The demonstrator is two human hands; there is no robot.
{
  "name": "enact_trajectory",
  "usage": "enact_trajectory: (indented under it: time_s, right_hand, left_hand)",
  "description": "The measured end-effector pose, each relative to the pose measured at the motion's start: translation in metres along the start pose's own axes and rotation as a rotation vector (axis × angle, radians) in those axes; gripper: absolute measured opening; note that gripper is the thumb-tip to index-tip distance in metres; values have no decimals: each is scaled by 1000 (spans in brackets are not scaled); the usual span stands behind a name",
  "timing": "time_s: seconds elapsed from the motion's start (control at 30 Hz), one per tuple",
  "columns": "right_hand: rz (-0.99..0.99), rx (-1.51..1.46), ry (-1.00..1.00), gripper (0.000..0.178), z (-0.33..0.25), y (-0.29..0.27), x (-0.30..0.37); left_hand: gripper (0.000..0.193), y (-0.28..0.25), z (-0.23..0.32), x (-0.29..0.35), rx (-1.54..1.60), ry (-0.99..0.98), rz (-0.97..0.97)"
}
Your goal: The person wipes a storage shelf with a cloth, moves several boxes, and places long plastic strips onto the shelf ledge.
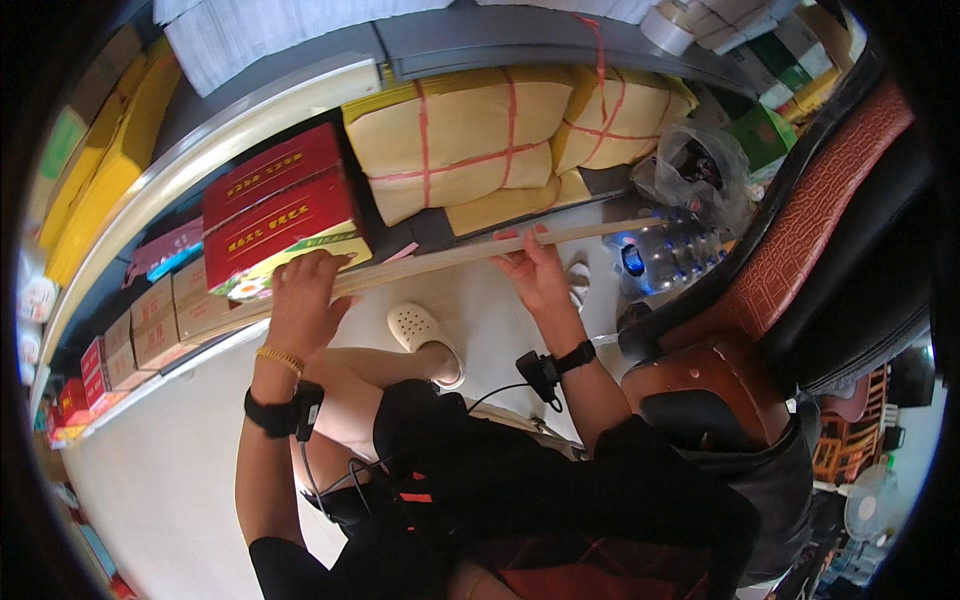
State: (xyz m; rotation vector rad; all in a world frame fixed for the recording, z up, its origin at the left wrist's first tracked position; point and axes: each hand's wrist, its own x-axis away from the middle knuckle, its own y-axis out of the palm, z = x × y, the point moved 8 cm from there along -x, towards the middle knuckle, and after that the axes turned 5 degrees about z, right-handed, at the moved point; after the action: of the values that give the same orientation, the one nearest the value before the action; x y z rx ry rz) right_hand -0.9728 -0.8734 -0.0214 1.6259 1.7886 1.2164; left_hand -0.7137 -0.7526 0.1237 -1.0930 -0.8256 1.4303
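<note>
Currently you are holding a long pale wooden strip level in front of the red carton: left hand clenching its end beside that carton, right hand gripping farther along. Nothing further appears done.

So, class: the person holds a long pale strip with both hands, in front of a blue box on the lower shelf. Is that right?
Not quite: the box on the lower shelf is red, not blue. The head view shows it. The rest stands: the left hand and right hand both hold the long pale strip.
</note>
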Motion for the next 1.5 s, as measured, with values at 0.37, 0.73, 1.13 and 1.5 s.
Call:
enact_trajectory:
  time_s: [0.37,0.73,1.13,1.5]
  right_hand:
    - [409,194,255,29,34,-137,-90]
    - [382,413,186,33,-5,-170,-144]
    - [503,474,196,39,-32,-219,-184]
    - [620,569,82,55,-28,-222,-187]
  left_hand:
    - [59,-21,-122,68,-281,-293,87]
    - [34,98,-151,61,559,-744,-436]
    - [29,144,-150,19,724,-699,-584]
    - [33,172,-175,16,577,-715,-626]
